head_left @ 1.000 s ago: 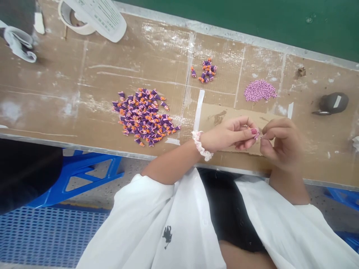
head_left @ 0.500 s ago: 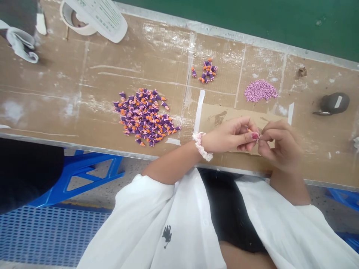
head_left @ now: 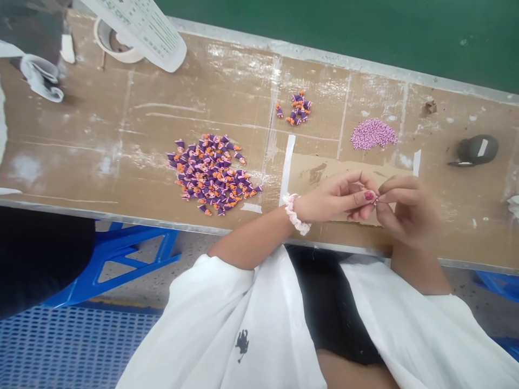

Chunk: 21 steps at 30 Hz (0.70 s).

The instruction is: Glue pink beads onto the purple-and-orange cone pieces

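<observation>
My left hand (head_left: 344,199) is closed in a pinch on a small figurine (head_left: 376,199), mostly covered by the fingers; only a pinkish bit shows at the fingertips. Against it, my right hand (head_left: 405,208) is pinched, thumb and forefinger meeting the left fingertips; its back is blurred, and what it grips is too small to make out. Under both hands lies a cardboard sheet (head_left: 308,167) taped at its sides. Beyond them is a pile of tiny pink pieces (head_left: 373,134). Several purple and orange figurines (head_left: 299,108) form a small cluster farther left.
A large heap of purple and orange figurines (head_left: 213,175) lies left of my arm. A tape roll (head_left: 132,55) sits partly under a white printed container (head_left: 158,40) at the back left. On the right are a dark rounded object (head_left: 478,149) and a brown scrap (head_left: 431,107).
Both hands stay together at nearly the same spot, with slight finger movement. The orange bit seen between the left fingers is less visible now. The view has shifted slightly.
</observation>
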{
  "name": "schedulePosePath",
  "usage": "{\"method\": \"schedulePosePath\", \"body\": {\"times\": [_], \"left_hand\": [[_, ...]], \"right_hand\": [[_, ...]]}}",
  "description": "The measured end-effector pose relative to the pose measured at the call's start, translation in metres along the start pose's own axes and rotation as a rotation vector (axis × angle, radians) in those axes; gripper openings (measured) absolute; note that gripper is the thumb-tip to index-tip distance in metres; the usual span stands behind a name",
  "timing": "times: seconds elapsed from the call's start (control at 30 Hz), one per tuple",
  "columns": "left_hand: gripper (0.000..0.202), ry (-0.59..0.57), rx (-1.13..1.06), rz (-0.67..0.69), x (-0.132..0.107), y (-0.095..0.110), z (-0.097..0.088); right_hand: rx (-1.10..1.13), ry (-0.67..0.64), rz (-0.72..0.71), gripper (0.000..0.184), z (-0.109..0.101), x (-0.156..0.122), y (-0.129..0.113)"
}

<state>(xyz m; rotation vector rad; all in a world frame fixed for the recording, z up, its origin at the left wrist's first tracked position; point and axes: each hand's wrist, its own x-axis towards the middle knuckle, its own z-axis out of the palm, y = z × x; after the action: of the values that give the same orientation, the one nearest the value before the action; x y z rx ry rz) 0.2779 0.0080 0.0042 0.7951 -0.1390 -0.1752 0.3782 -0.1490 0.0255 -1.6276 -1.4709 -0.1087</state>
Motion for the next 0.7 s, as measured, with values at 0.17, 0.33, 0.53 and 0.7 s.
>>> {"method": "schedulePosePath", "body": {"times": [0.17,0.33,0.53,0.7], "left_hand": [[0.034,0.073,0.066,0.076,-0.003,0.002,-0.005],[0.038,0.141,0.103,0.065,-0.003,0.008,-0.008],[0.018,0.722,0.215,0.146,0.01,0.02,-0.037],[0.02,0.953,0.302,0.235,0.02,0.027,-0.068]], "right_hand": [[-0.072,0.237,0.02,0.019,0.001,-0.009,0.008],[-0.132,0.342,0.026,0.021,0.002,-0.01,0.012],[-0.191,0.291,0.025,0.021,0.003,-0.012,0.012],[-0.194,0.241,-0.031,0.024,0.006,-0.007,0.012]]}}
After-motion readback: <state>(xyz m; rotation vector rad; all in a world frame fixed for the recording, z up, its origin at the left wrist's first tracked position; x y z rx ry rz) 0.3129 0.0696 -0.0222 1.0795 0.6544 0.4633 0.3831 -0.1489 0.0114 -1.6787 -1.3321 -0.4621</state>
